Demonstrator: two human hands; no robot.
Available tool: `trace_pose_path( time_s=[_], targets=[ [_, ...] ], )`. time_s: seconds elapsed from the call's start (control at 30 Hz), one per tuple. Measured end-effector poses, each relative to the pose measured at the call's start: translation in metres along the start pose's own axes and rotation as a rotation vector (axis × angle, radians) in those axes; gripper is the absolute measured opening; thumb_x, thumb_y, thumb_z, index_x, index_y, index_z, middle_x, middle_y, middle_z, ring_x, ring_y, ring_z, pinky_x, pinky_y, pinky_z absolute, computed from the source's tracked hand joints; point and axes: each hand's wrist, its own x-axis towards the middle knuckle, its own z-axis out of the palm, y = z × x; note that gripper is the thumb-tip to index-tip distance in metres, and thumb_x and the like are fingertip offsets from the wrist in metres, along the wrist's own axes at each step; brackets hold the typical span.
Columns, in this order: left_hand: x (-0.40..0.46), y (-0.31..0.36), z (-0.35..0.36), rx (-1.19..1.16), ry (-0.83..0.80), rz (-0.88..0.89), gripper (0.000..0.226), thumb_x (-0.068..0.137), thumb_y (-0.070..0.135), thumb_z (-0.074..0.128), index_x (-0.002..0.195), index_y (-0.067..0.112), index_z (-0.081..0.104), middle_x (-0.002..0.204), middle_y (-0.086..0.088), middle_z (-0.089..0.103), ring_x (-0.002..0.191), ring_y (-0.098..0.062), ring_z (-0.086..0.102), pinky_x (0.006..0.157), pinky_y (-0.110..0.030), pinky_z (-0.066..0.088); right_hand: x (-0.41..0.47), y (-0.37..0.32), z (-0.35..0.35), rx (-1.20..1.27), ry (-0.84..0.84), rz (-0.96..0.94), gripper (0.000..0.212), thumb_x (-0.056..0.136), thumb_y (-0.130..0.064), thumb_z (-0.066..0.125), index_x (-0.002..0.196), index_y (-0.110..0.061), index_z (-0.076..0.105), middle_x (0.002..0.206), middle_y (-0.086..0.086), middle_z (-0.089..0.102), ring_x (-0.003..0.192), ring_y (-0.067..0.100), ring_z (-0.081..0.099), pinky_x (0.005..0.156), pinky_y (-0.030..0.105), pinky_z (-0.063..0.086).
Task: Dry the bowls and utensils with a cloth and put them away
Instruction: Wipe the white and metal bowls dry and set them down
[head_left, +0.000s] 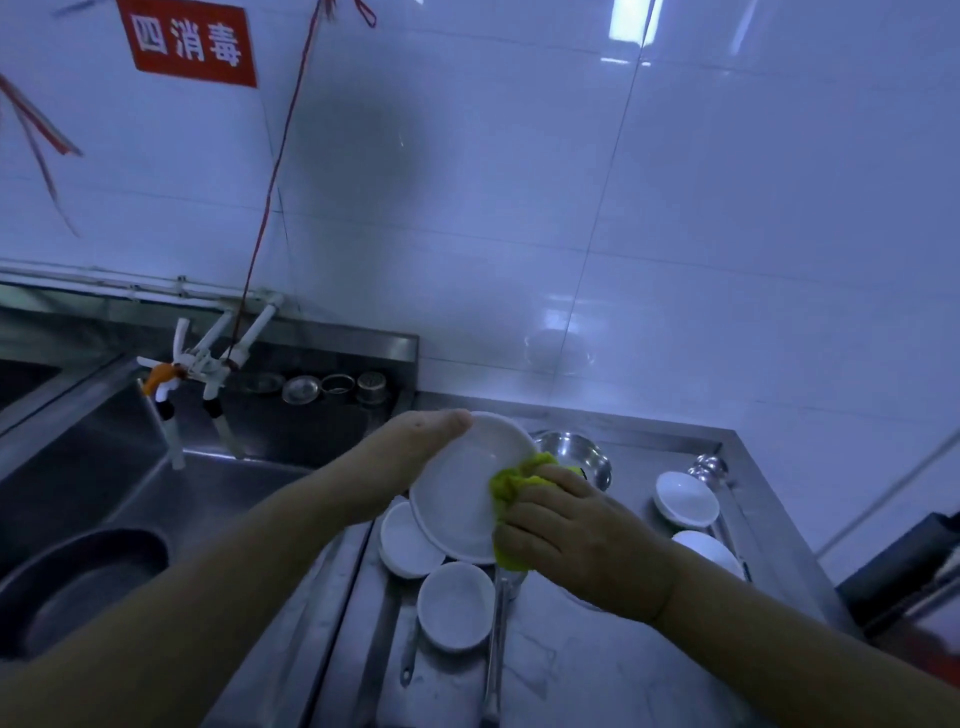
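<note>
My left hand (415, 447) grips the upper left rim of a white plate (462, 488), held tilted above the steel counter. A yellow-green cloth (511, 486) is pressed against the plate's right side by my right hand (566, 530). Under the plate lie two small white bowls (408, 543) (454, 605). Two long metal utensil handles (493, 654) lie beside them, their heads hidden. At the right stand two more white bowls (685, 499) (709, 551). A steel bowl (576, 452) sits behind the cloth.
A steel sink (171, 483) at the left holds a dark pan (78, 587). White taps (208, 358) hang over it, with small metal lids (332, 387) on the back ledge. The steel counter (587, 665) meets a white tiled wall. A dark object (914, 566) stands at the right edge.
</note>
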Motion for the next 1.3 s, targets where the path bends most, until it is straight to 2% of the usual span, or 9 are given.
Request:
trace_pose_path(
  time_s=[0.13,0.4,0.57,0.67,0.73,0.9,1.07,1.2,1.3],
  targets=[
    [0.01,-0.02,0.02,-0.011,0.148,0.04,0.027,0.097,0.031,0.043,0.088,0.015,0.062,0.084,-0.006,0.063,0.074,-0.017,0.059,0.069,-0.03,0.046,-0.014,-0.015,0.026,-0.024,-0.062,0.133,0.021,0.096,-0.005,0.05,0.085,-0.013,0.065,0.081,0.004,0.064,0.075,0.023,0.06,0.084,0.038,0.049],
    [0.04,-0.064,0.085,-0.147,0.289,-0.083,0.023,0.096,0.042,0.042,0.09,0.025,0.057,0.102,-0.013,0.061,0.095,-0.03,0.058,0.084,-0.049,0.048,-0.042,-0.047,0.059,0.169,-0.079,0.6,0.023,0.089,-0.022,0.055,0.104,-0.01,0.068,0.098,0.007,0.071,0.089,0.021,0.065,0.081,0.037,0.053],
    [0.073,-0.078,0.124,-0.348,0.188,-0.3,0.045,0.076,0.055,0.066,0.095,0.016,0.058,0.103,-0.019,0.06,0.08,-0.025,0.057,0.07,-0.043,0.05,-0.092,-0.034,0.046,0.422,0.156,0.925,0.017,0.095,-0.022,0.052,0.111,-0.016,0.057,0.103,0.008,0.066,0.095,0.02,0.057,0.085,0.032,0.045],
    [0.102,-0.097,0.154,-0.387,0.226,-0.391,0.032,0.092,0.036,0.053,0.109,0.008,0.05,0.113,-0.017,0.052,0.086,-0.028,0.056,0.054,-0.039,0.054,-0.134,-0.016,0.034,0.476,0.302,1.203,0.025,0.089,-0.019,0.057,0.114,-0.022,0.056,0.107,0.003,0.063,0.1,0.016,0.058,0.089,0.025,0.046],
    [0.121,-0.112,0.176,-0.345,0.208,-0.414,0.024,0.096,0.025,0.046,0.115,0.011,0.042,0.114,-0.014,0.047,0.089,-0.026,0.053,0.049,-0.035,0.053,-0.166,0.0,0.026,0.464,0.388,1.333,0.024,0.088,-0.02,0.057,0.112,-0.022,0.058,0.105,-0.002,0.063,0.102,0.009,0.058,0.091,0.02,0.044],
    [0.181,-0.129,0.251,-0.084,0.201,-0.393,0.016,0.097,0.025,0.044,0.109,0.015,0.049,0.113,-0.012,0.053,0.096,-0.027,0.05,0.074,-0.039,0.048,-0.247,0.04,0.006,0.338,0.415,1.574,0.025,0.084,-0.026,0.056,0.108,-0.021,0.061,0.104,-0.012,0.06,0.102,-0.001,0.055,0.09,0.014,0.041],
    [0.243,-0.147,0.322,0.367,0.136,-0.279,0.039,0.092,0.037,0.041,0.099,0.004,0.059,0.101,-0.019,0.061,0.093,-0.035,0.056,0.077,-0.039,0.045,-0.313,0.08,-0.008,0.255,0.468,1.73,0.022,0.084,-0.027,0.06,0.103,-0.038,0.056,0.099,-0.017,0.06,0.094,-0.008,0.055,0.083,0.007,0.04],
    [0.269,-0.164,0.361,0.522,0.046,-0.204,0.025,0.095,0.027,0.046,0.084,0.005,0.052,0.091,-0.017,0.059,0.084,-0.034,0.056,0.062,-0.033,0.031,-0.351,0.099,-0.01,0.189,0.48,1.774,0.025,0.083,-0.011,0.062,0.102,-0.026,0.06,0.098,-0.018,0.059,0.093,-0.014,0.053,0.084,0.003,0.037],
    [0.28,-0.169,0.378,0.574,0.02,-0.224,0.018,0.093,0.022,0.048,0.093,0.004,0.048,0.093,-0.014,0.058,0.085,-0.032,0.056,0.064,-0.035,0.036,-0.371,0.106,-0.009,0.198,0.482,1.821,0.021,0.083,-0.027,0.061,0.103,-0.032,0.059,0.099,-0.018,0.059,0.094,-0.011,0.054,0.084,0.006,0.039]
  ],
)
